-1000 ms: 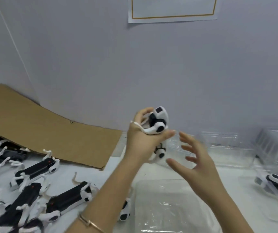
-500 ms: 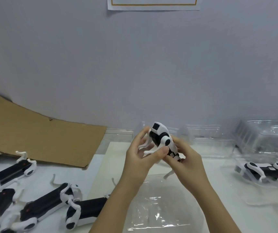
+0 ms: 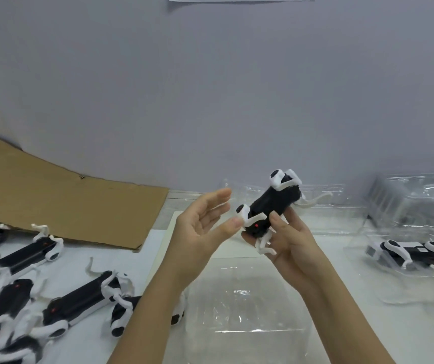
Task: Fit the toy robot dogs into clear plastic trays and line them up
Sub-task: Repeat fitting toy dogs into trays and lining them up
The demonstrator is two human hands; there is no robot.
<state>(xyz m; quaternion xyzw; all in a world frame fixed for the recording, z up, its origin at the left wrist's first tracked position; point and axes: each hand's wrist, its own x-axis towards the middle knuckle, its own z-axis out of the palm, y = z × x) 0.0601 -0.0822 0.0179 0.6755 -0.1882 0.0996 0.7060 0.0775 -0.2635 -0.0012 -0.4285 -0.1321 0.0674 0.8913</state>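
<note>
A black-and-white toy robot dog (image 3: 271, 206) is held up above the table, belly side toward me, a red dot on its near end. My right hand (image 3: 289, 240) grips it from below with thumb and fingers around its body. My left hand (image 3: 202, 227) is beside it with fingers spread, its thumb tip touching a white leg joint. An empty clear plastic tray (image 3: 244, 303) lies on the table under both hands. Another dog (image 3: 405, 252) sits in a clear tray (image 3: 363, 274) at the right.
Several loose robot dogs (image 3: 76, 306) lie on the white table at the lower left. A brown cardboard sheet (image 3: 61, 206) leans at the back left. Clear trays (image 3: 415, 203) are stacked at the back right against the grey wall.
The dog has passed from my left hand to my right hand and turned belly side toward me. My left hand has opened. The view has shifted right.
</note>
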